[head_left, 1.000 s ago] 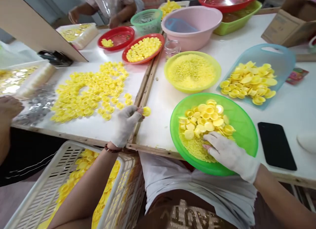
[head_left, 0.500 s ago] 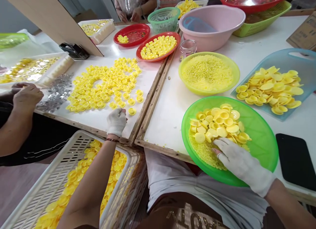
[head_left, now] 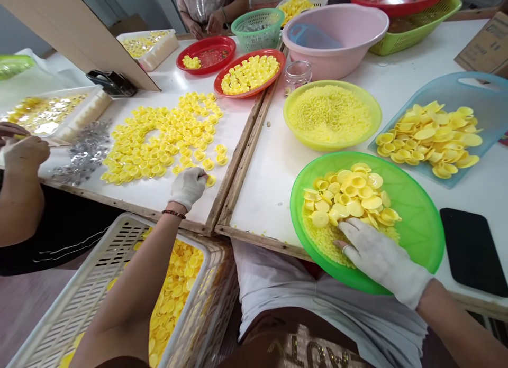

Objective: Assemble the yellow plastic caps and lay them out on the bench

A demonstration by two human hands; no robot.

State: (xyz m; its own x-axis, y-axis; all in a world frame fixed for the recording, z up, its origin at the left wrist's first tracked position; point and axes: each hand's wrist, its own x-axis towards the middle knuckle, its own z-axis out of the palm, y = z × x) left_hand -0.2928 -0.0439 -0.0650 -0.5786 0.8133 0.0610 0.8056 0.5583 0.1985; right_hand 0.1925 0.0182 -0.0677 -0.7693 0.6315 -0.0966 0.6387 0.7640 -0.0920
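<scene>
- The left hand (head_left: 189,188) is at a yellow cap (head_left: 211,181) on the desk (head_left: 204,208), grasp unclear; a light rim pinch should suit.
- The right hand (head_left: 379,259), grasp hidden, dips into yellow pellets (head_left: 323,242) on the green plate (head_left: 420,233); shallow, gentle movement should limit spills.

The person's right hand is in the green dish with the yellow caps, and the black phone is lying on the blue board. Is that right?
Not quite: the black phone isn't on the blue board. The head view shows it on the white table. The right hand is in the green dish with the yellow caps.
</scene>
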